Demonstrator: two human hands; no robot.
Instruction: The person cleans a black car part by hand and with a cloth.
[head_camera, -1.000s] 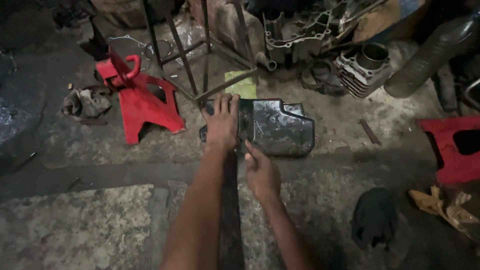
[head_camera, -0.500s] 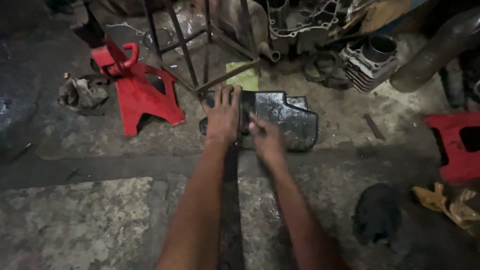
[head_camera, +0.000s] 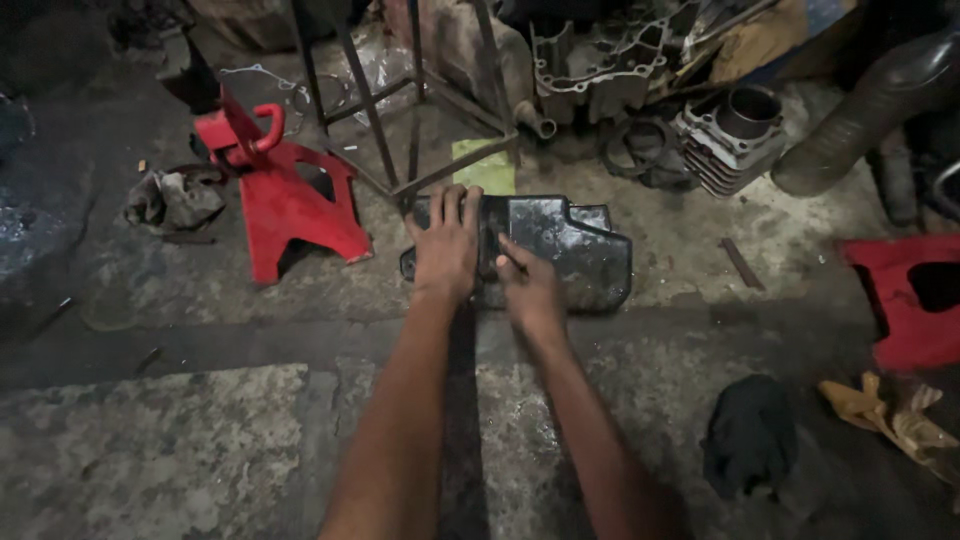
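On the grimy concrete floor (head_camera: 200, 450) lies a dark, oily metal pan (head_camera: 565, 250), flat side up, with both of the person's hands resting on its near left part. The left hand (head_camera: 447, 245) lies flat with fingers spread, and the right hand (head_camera: 528, 285) presses beside it, fingers loosely together. A red jack stand (head_camera: 285, 205) sits to the left, a finned engine cylinder (head_camera: 730, 140) behind, a black rag (head_camera: 750, 435) nearer right.

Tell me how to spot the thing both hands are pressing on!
Find the red jack stand on the dirty concrete floor, then look just right of it. There lies a dark metal pan, flat and shiny, with the left hand and right hand on it. Unlike the red stands, it is black and low with a notched corner.
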